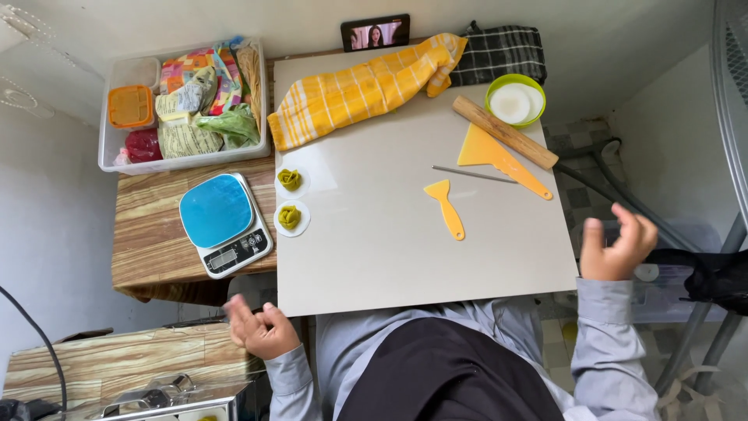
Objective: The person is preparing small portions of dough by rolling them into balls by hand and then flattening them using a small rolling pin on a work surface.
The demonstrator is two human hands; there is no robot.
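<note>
On the pale square board (405, 257) I count two green dough rosettes (290, 199), each on its own white round wrapper at the left edge, one above the other. There are two yellow plastic scrapers: a small one (446, 206) near the middle and a larger wedge-shaped one (499, 158) to its right, with one thin metal rod (474, 174) lying between them and one wooden rolling pin (505, 132) crossing above the large scraper. One green bowl (515, 100) with white contents sits at the far right corner, one yellow striped towel (366, 88) lies across the top, and a dark checked cloth (499, 51) shows behind it. One kitchen scale (225, 223) with a blue top stands on the wooden side table (148, 234), beside one clear bin (184, 104) of packets; what the packets hold I cannot make out. A phone (375, 33) leans on the wall, its screen too small to read. A metal machine at the lower left is cut off by the frame. The left hand (259, 327) hangs off the board's near-left corner, fingers loosely curled, gripping nothing. The right hand (617, 243) is raised past the board's right edge, fingers spread and half bent, empty too, well apart from the scrapers.
</note>
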